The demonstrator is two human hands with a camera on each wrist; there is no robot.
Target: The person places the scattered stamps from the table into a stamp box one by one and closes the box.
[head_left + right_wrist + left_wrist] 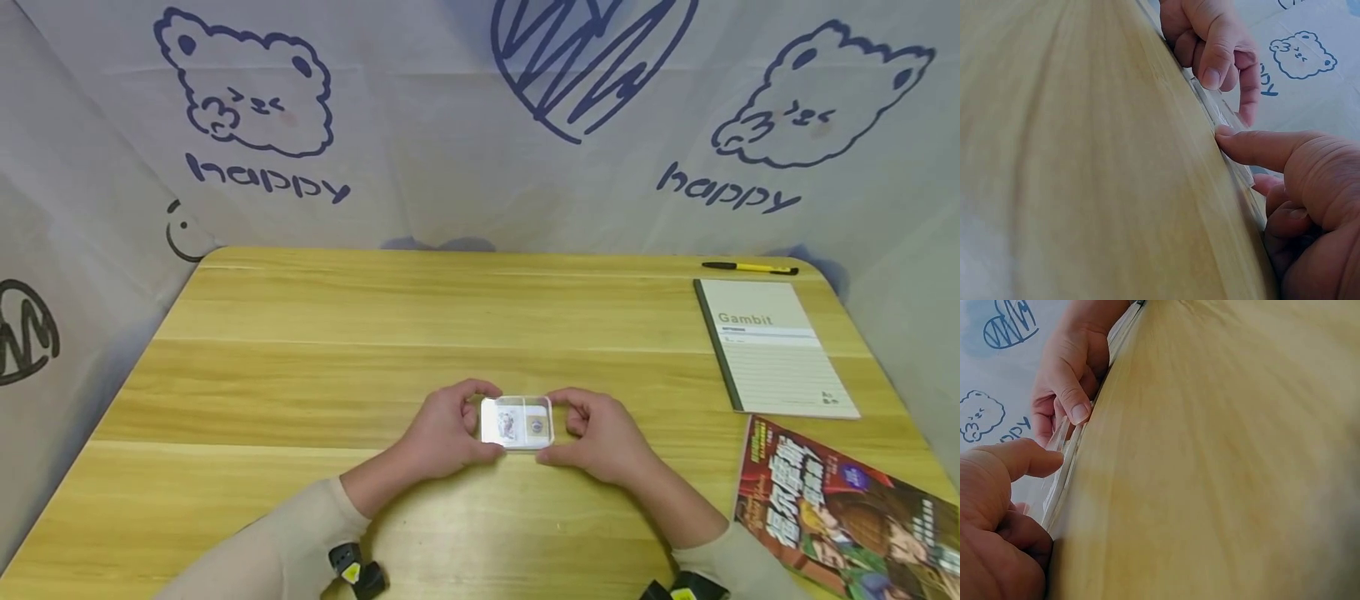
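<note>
A small flat clear plastic case (516,423) lies low over the wooden table, with two white printed inserts side by side behind its lid. My left hand (447,429) grips its left end, forefinger at the far corner and thumb at the near one. At the right end, my right hand (600,435) holds it the same way. From the left wrist, the case (1062,478) shows edge-on as a thin transparent slab between both hands. The right wrist view has the right thumb (1250,145) against the near edge of the case (1213,107).
To the right on the table (337,333) lies a white notebook (780,358) marked Gambit, with a yellow and black pen (750,267) beyond it. A colourful comic-style book (847,508) lies at the near right. A white cloth (450,150) with drawings hangs behind the table.
</note>
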